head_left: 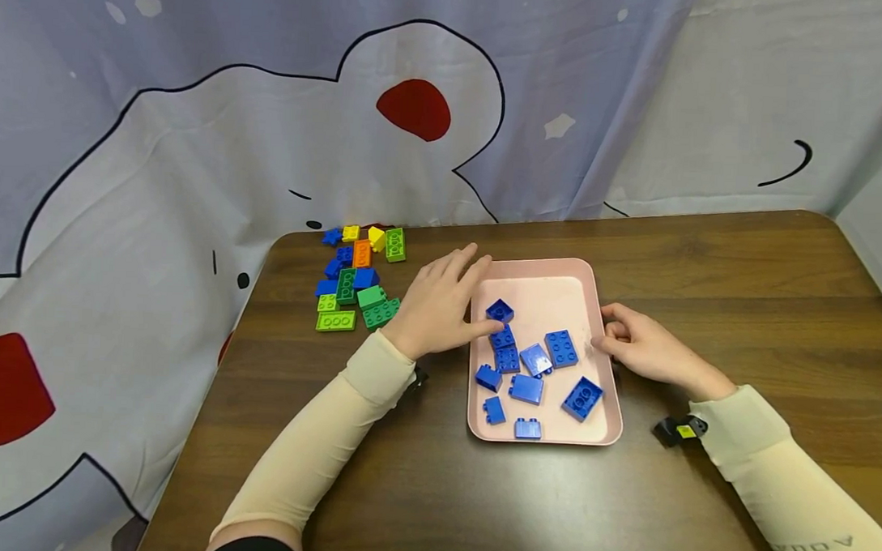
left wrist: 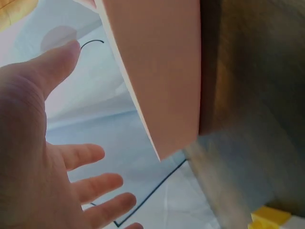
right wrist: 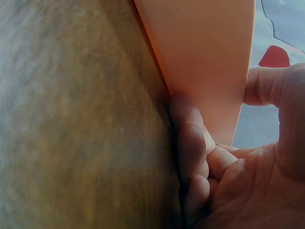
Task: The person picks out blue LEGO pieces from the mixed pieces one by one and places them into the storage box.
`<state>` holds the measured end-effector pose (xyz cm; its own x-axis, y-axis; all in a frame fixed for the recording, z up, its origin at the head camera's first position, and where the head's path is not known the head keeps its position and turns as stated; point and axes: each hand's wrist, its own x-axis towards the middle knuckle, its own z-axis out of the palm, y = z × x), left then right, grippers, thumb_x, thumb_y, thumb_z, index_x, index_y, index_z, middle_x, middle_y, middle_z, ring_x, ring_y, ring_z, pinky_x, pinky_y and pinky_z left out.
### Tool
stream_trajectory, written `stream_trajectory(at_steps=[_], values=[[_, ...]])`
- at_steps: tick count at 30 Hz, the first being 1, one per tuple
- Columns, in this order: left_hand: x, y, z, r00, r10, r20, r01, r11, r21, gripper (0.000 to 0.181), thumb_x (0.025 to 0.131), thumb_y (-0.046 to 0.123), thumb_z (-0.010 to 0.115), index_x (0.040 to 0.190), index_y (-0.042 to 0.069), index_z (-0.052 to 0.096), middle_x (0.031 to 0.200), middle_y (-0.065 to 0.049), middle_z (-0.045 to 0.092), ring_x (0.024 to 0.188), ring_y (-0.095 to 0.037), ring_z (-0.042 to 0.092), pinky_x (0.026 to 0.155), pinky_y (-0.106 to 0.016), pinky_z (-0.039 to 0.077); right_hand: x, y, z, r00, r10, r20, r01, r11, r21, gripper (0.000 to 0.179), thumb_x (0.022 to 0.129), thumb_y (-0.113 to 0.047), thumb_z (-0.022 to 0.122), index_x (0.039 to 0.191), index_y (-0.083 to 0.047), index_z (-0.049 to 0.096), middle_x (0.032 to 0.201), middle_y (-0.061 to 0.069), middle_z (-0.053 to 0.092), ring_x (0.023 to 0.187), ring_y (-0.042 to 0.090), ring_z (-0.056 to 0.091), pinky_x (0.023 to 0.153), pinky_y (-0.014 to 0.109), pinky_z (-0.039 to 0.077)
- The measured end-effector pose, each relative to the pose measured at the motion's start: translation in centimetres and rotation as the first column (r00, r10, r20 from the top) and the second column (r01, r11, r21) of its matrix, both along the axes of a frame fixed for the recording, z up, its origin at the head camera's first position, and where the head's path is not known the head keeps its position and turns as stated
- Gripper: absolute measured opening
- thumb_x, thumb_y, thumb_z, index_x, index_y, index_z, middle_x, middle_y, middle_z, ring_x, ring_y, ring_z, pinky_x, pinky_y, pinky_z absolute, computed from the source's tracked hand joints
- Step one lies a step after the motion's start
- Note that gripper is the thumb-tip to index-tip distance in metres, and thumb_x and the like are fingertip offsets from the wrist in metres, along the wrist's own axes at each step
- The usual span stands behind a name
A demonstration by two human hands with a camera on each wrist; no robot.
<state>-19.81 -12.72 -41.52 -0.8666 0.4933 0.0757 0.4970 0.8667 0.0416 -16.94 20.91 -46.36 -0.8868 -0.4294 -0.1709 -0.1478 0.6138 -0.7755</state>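
Observation:
A pink tray (head_left: pixel 567 300) lies on the wooden table with several blue building bricks (head_left: pixel 561 348) scattered inside, some with studs up and some on their sides. At its right edge, my right hand (head_left: pixel 646 347) grips the tray. The right wrist view shows the thumb over the rim and curled fingers at the base of the outer wall (right wrist: pixel 205 52). My left hand (head_left: pixel 440 304) hovers by the tray's upper left side, fingers spread and thumb reaching over the rim. In the left wrist view it holds nothing.
Left of the tray lies a loose group of building bricks in green, blue, yellow and orange, among them a dark green brick (head_left: pixel 381 313). A patterned curtain (head_left: pixel 256 147) hangs behind the back edge of the table (head_left: pixel 704 260).

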Motion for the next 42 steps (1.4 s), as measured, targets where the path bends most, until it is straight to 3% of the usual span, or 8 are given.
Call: stream_trajectory(at_steps=[6,11,18,24,28,33,38,42], values=[[-0.2,-1.5,0.0,1.000,0.027,-0.013,-0.027,0.999,-0.021,0.102,0.085,0.081,0.057,0.162,0.018,0.034,0.169,-0.014,0.030,0.152,-0.037,0.038,0.122,-0.059,0.035,0.0,0.1,-0.1,1.000,0.004,-0.007,-0.004,1.000,-0.004,0.051,0.103,-0.021,0.061,0.141,0.008,0.045,0.078,0.002,0.059,0.061,0.007,0.049,0.057,0.025,0.039],[-0.5,-3.3,-0.3,0.995,0.098,0.009,-0.097,0.995,-0.036,0.100,0.086,0.079,0.058,0.161,0.017,0.036,0.168,-0.014,0.031,0.153,-0.038,0.036,0.122,-0.060,0.034,0.0,0.2,-0.2,1.000,0.000,-0.006,0.000,1.000,0.001,0.050,0.103,-0.022,0.061,0.141,0.007,0.046,0.078,0.001,0.059,0.061,0.008,0.050,0.056,0.025,0.039],[-0.9,-6.1,-0.6,0.979,0.203,0.030,-0.202,0.979,-0.040,0.096,0.087,0.075,0.061,0.159,0.014,0.039,0.164,-0.017,0.037,0.150,-0.038,0.038,0.122,-0.059,0.033,0.0,0.1,-0.2,1.000,0.001,-0.012,-0.001,1.000,0.007,0.051,0.102,-0.021,0.062,0.141,0.008,0.045,0.078,0.001,0.059,0.062,0.007,0.050,0.058,0.024,0.039],[-1.2,-8.3,-1.1,0.960,0.277,0.031,-0.276,0.960,-0.049,0.092,0.090,0.071,0.062,0.157,0.011,0.042,0.158,-0.020,0.042,0.140,-0.042,0.047,0.116,-0.060,0.041,0.2,0.1,0.0,1.000,0.002,-0.016,-0.002,1.000,0.007,0.051,0.102,-0.020,0.061,0.141,0.009,0.045,0.077,0.001,0.058,0.062,0.007,0.049,0.058,0.024,0.038],[-1.5,-9.5,-1.5,0.941,0.339,0.008,-0.337,0.938,-0.079,0.085,0.094,0.065,0.062,0.155,0.009,0.044,0.151,-0.022,0.047,0.131,-0.043,0.052,0.106,-0.060,0.047,0.1,0.1,0.1,1.000,0.006,-0.024,-0.005,1.000,0.007,0.050,0.102,-0.020,0.061,0.140,0.009,0.046,0.076,0.001,0.057,0.061,0.006,0.049,0.058,0.024,0.038],[-1.6,-10.6,-1.8,0.904,0.427,-0.004,-0.424,0.896,-0.129,0.075,0.098,0.059,0.059,0.149,0.006,0.047,0.142,-0.025,0.049,0.122,-0.044,0.053,0.098,-0.059,0.050,0.2,0.0,0.0,1.000,0.006,-0.024,-0.006,1.000,0.004,0.049,0.102,-0.020,0.062,0.140,0.008,0.046,0.077,0.001,0.058,0.062,0.006,0.049,0.058,0.024,0.039],[-1.9,-11.3,-2.0,0.871,0.491,0.010,-0.485,0.864,-0.136,0.067,0.099,0.051,0.060,0.144,0.003,0.051,0.139,-0.027,0.048,0.121,-0.045,0.051,0.099,-0.061,0.050,0.2,-0.1,0.0,1.000,0.005,-0.018,-0.005,1.000,-0.001,0.050,0.102,-0.020,0.061,0.141,0.008,0.046,0.079,0.001,0.060,0.063,0.006,0.050,0.059,0.024,0.039],[-2.3,-11.7,-2.2,0.853,0.521,0.021,-0.514,0.848,-0.128,0.065,0.098,0.047,0.061,0.145,0.003,0.051,0.142,-0.029,0.046,0.123,-0.045,0.051,0.099,-0.061,0.051,0.1,-0.1,0.1,1.000,0.007,-0.013,-0.007,1.000,-0.005,0.050,0.102,-0.020,0.061,0.141,0.008,0.046,0.079,0.002,0.060,0.063,0.006,0.050,0.058,0.024,0.039]])
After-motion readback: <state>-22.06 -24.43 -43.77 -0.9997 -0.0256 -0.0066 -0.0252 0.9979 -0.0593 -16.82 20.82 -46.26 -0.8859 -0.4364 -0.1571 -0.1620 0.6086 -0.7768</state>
